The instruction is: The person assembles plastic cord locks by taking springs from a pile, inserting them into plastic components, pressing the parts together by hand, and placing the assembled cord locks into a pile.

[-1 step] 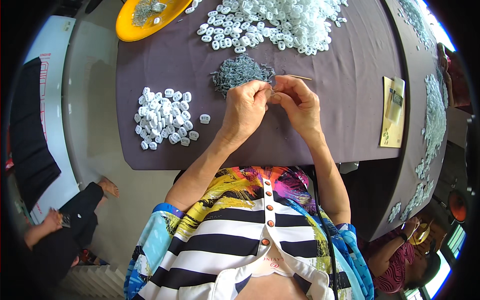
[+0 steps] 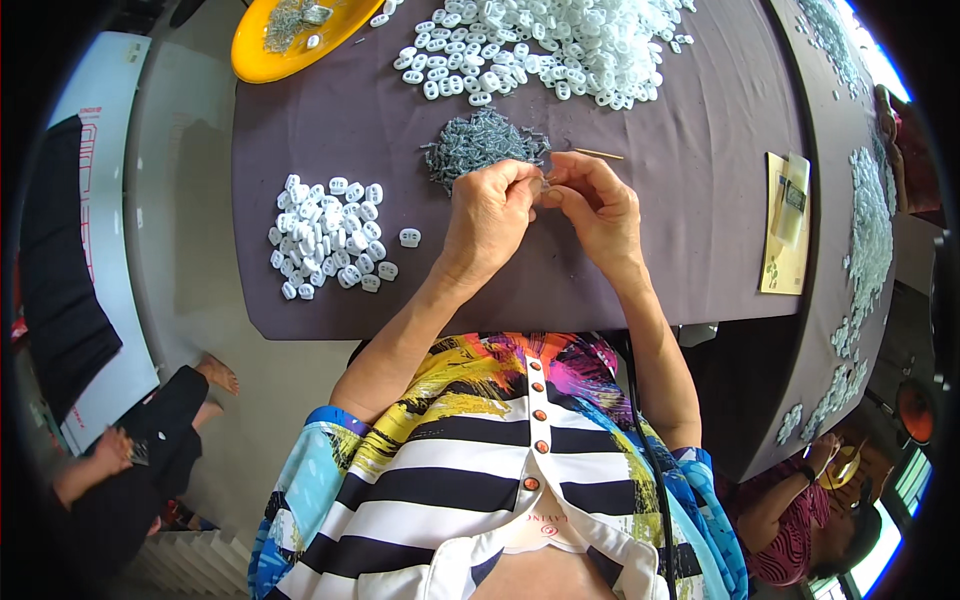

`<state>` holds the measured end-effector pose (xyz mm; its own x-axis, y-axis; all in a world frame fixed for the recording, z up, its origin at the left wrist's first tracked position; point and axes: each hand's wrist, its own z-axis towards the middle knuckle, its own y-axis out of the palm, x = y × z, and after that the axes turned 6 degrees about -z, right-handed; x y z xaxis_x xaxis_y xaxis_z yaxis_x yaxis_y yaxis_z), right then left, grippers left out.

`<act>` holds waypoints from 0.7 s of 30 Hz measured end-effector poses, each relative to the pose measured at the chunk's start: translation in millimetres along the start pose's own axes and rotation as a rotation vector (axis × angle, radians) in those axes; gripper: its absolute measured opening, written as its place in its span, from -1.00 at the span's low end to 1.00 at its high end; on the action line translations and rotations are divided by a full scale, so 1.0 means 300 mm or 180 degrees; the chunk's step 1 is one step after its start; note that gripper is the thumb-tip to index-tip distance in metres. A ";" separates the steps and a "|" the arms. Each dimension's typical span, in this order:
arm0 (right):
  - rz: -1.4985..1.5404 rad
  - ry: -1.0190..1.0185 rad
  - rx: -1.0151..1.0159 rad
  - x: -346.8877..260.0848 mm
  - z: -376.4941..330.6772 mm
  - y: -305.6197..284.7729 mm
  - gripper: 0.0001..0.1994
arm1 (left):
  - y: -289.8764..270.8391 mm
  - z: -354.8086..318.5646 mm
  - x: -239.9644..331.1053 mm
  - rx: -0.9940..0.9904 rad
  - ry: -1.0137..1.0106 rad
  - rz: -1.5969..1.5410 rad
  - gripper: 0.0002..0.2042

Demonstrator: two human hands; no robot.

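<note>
Over the dark cloth-covered table (image 2: 680, 240), my left hand (image 2: 490, 220) and my right hand (image 2: 604, 212) meet fingertip to fingertip. Both are closed in a pinch around something small and pale, mostly hidden by the fingers. Just beyond my left hand lies a heap of short, thin grey-blue pieces (image 2: 478, 142). A slim tan stick (image 2: 600, 154) rests beyond my right fingers. To the left sits a pile of small white plastic pieces with dark slots (image 2: 325, 232); one such piece (image 2: 410, 238) lies apart from it.
Many white two-holed plastic pieces (image 2: 560, 50) cover the far side. An orange-yellow plate (image 2: 265, 66) holds fine silvery bits at far left. A yellow packet (image 2: 785, 260) with a clear roll (image 2: 792, 205) lies right. People sit at left (image 2: 150, 440) and lower right (image 2: 790, 520).
My hands look the same in both frames. At the left, the seated person's hand and the small dark object in it have shifted slightly to the right.
</note>
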<state>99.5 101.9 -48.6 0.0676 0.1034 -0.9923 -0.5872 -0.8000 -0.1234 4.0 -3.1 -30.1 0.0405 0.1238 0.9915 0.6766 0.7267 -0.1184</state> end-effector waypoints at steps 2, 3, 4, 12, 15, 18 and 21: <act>0.0163 0.0082 0.0012 -0.009 -0.003 0.005 -0.77 | -0.007 0.001 0.003 -0.0050 -0.0310 -0.0149 -0.92; 0.0330 0.0151 0.0016 -0.015 -0.001 0.005 -0.79 | -0.011 0.004 -0.001 -0.0060 -0.0257 -0.0140 -0.92; 0.0327 0.0140 0.0016 -0.016 0.001 0.003 -0.79 | -0.013 0.005 -0.004 -0.0063 -0.0201 -0.0128 -0.92; -0.0469 -0.0358 -0.0220 -0.025 0.030 0.007 -0.91 | -0.024 -0.005 0.003 -0.0155 -0.0732 -0.0598 -0.90; -0.0667 -0.0398 -0.0533 -0.075 0.064 -0.022 -0.89 | -0.043 -0.004 0.012 -0.0148 -0.0714 -0.0533 -0.90; -0.1284 -0.0341 -0.0051 -0.083 0.126 -0.048 -0.89 | -0.072 0.003 -0.002 -0.0133 -0.0746 -0.0719 -0.90; -0.2424 -0.1044 0.0414 -0.053 0.227 -0.056 -0.88 | -0.084 0.007 -0.009 -0.0101 -0.0807 -0.0830 -0.90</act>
<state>53.3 153.8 -30.4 0.2571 0.7704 -0.5834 -0.5657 -0.3695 -0.7372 -14.8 -20.3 -29.9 -0.3173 0.1037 0.9426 0.6627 0.7352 0.1422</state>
